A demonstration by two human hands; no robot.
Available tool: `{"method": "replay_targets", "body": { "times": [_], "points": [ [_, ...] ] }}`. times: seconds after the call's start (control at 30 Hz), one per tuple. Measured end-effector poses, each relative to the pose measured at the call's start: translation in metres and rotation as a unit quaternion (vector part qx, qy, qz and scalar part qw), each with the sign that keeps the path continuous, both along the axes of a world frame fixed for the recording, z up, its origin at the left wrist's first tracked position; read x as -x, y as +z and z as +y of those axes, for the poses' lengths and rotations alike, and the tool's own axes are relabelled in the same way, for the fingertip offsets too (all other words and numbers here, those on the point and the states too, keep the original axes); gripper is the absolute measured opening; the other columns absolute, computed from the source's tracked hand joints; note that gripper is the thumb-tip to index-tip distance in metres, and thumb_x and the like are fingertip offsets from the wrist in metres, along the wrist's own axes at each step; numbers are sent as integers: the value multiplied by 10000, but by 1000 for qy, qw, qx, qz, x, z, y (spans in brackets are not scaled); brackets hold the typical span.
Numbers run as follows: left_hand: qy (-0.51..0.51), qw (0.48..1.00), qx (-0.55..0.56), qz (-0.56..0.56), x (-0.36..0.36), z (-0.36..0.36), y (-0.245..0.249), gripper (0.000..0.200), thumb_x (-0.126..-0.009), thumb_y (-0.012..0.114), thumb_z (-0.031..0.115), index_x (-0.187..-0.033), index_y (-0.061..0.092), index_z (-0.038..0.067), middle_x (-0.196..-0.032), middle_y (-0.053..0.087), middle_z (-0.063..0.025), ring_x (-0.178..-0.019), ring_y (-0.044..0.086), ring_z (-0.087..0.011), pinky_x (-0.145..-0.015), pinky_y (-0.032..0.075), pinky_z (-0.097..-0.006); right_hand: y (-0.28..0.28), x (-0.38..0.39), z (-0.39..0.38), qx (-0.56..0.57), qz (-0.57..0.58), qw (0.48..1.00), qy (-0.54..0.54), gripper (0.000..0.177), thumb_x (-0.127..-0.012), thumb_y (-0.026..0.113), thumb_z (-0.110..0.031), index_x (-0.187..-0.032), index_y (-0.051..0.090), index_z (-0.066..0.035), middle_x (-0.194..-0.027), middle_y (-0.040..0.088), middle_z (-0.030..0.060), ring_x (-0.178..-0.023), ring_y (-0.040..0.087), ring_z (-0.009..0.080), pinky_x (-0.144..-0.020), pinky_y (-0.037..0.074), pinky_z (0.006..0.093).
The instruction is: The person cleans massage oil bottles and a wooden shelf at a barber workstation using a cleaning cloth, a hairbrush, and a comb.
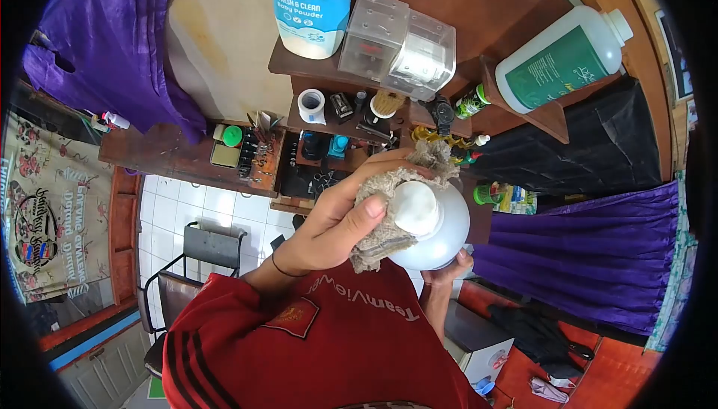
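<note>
My left hand (340, 218) holds a fuzzy grey-beige rag (378, 248), with its thumb lying over the cloth. The rag is bunched around the left side of the white cap (417, 208) of a large white bottle (451, 222). The cap end of this bottle faces the camera. Below the bottle, at its lower right, my right hand (451, 268) supports it from underneath, its fingers mostly hidden behind the bottle.
Ahead are a wooden shelf (321, 72) with a baby powder bottle (313, 8), clear plastic boxes (396, 38) and a green-labelled bottle (557, 61). Below it are a brush (387, 102), a watch (443, 115) and small tools (258, 151). A chair (213, 244) stands at left.
</note>
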State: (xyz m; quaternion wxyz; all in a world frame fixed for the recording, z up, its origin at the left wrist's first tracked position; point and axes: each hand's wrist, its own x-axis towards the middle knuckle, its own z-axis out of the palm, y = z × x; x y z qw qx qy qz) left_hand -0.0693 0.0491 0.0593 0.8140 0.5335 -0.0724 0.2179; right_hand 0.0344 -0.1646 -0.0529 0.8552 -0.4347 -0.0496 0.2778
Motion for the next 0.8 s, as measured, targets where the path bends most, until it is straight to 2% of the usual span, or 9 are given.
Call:
{"method": "replay_targets", "body": {
  "times": [0.13, 0.23, 0.33, 0.4, 0.43, 0.5, 0.63, 0.7, 0.8],
  "points": [
    [16, 997, 65, 35, 5, 1, 7, 485, -1051, 361, 326, -1364, 423, -40, -1317, 523, -135, -1228, 502, -208, -1052, 360, -335, 9, -1, 4, 17, -30, 999, -4, 772, -638, 680, -502, -1208, 407, -58, -1136, 520, 140, -1049, 571, 286, -889, 514, 419],
    [80, 996, 1, 31, 5, 10, 1, 523, -1048, 318, 398, -1284, 461, -46, -1276, 541, -138, -1199, 525, -217, -1045, 379, -353, 3, -9, -2, 23, -67, 997, 32, 772, -644, 681, -475, -1237, 395, -70, -1136, 518, 125, -1082, 554, 292, -947, 481, 417],
    [102, 986, 125, 38, 7, 12, 2, 536, -1044, 309, 386, -1315, 446, -55, -1270, 543, -153, -1191, 540, -254, -1034, 403, -378, 1, -11, -6, 45, -90, 994, 37, 776, -647, 685, -466, -1247, 392, -70, -1134, 525, 133, -1068, 559, 285, -919, 493, 409],
    [23, 987, 156, -8, 3, 19, -3, 515, -1039, 336, 351, -1335, 439, -58, -1270, 547, -151, -1194, 539, -248, -1034, 401, -369, 4, -11, -6, 62, -89, 994, 32, 765, -647, 684, -464, -1235, 390, -73, -1104, 531, 131, -1041, 565, 273, -904, 497, 398],
    [54, 997, 47, 21, 4, 17, -3, 450, -1032, 392, 276, -1333, 455, -52, -1257, 560, -142, -1188, 533, -216, -1024, 394, -335, 5, -10, -4, 63, -98, 993, 9, 749, -654, 677, -459, -1230, 388, -77, -1088, 532, 127, -1030, 566, 270, -894, 499, 393],
    [51, 994, -26, 92, 4, 16, 10, 388, -1024, 429, 192, -1328, 472, -44, -1252, 556, -115, -1146, 528, -159, -988, 394, -291, 12, -10, -1, 34, -72, 996, -40, 711, -670, 689, -428, -1205, 379, -78, -1107, 535, 148, -1000, 584, 280, -854, 520, 388],
    [122, 986, -78, 86, -3, 22, 9, 377, -1026, 405, 99, -1394, 411, 17, -1315, 504, -66, -1188, 474, -111, -1007, 356, -255, 16, -10, -2, 23, -91, 994, -63, 676, -674, 661, -412, -1197, 381, -87, -1100, 526, 156, -997, 573, 286, -849, 508, 395],
    [101, 991, 61, 59, -10, 19, 6, 392, -1030, 412, 112, -1410, 381, 19, -1332, 498, -57, -1216, 469, -124, -1025, 355, -267, 19, -10, 0, 5, -115, 990, -78, 674, -674, 657, -417, -1194, 383, -86, -1110, 526, 163, -1014, 568, 295, -857, 505, 409],
    [89, 988, 121, 49, -13, 15, 1, 416, -1038, 404, 155, -1425, 350, 13, -1373, 458, -80, -1245, 455, -145, -1045, 347, -282, 27, -8, 6, -7, -103, 988, -116, 666, -684, 658, -423, -1191, 386, -87, -1127, 527, 174, -1017, 569, 304, -858, 505, 419]
  ]
}}
